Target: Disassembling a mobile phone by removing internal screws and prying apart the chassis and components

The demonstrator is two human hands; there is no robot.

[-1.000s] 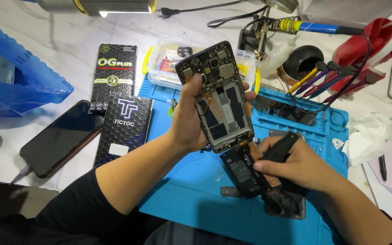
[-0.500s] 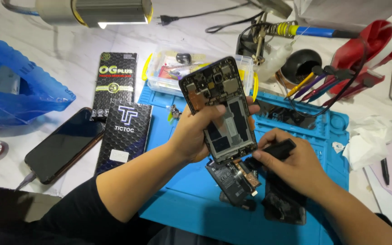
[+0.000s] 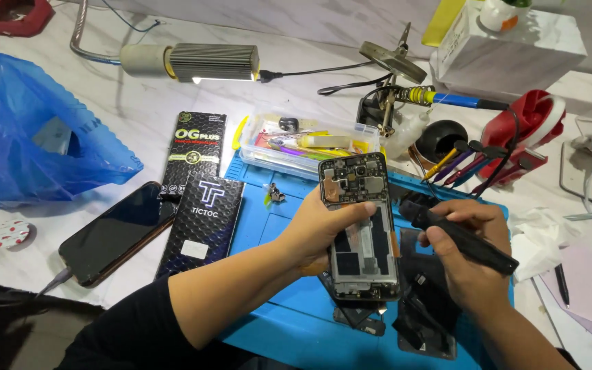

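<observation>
My left hand (image 3: 313, 229) grips an opened phone (image 3: 361, 226) from its left side, its back off and circuit board and frame showing. It is held upright over the blue work mat (image 3: 289, 329). My right hand (image 3: 471, 257) is closed around a black pen-shaped tool (image 3: 460, 236), whose tip points left toward the phone's right edge. Dark phone parts (image 3: 423, 318) lie on the mat under both hands.
Two black flat boxes (image 3: 200, 185) and a dark phone on a cable (image 3: 114, 233) lie left of the mat. A blue plastic bag (image 3: 42, 147), a lamp (image 3: 193, 63), a clear parts tray (image 3: 303, 144), a soldering stand (image 3: 395, 96) and screwdrivers (image 3: 467, 161) surround it.
The opened phone has swung from tilted to upright in my left hand. My right hand rose off the dark parts on the mat and now holds the black tool beside the phone.
</observation>
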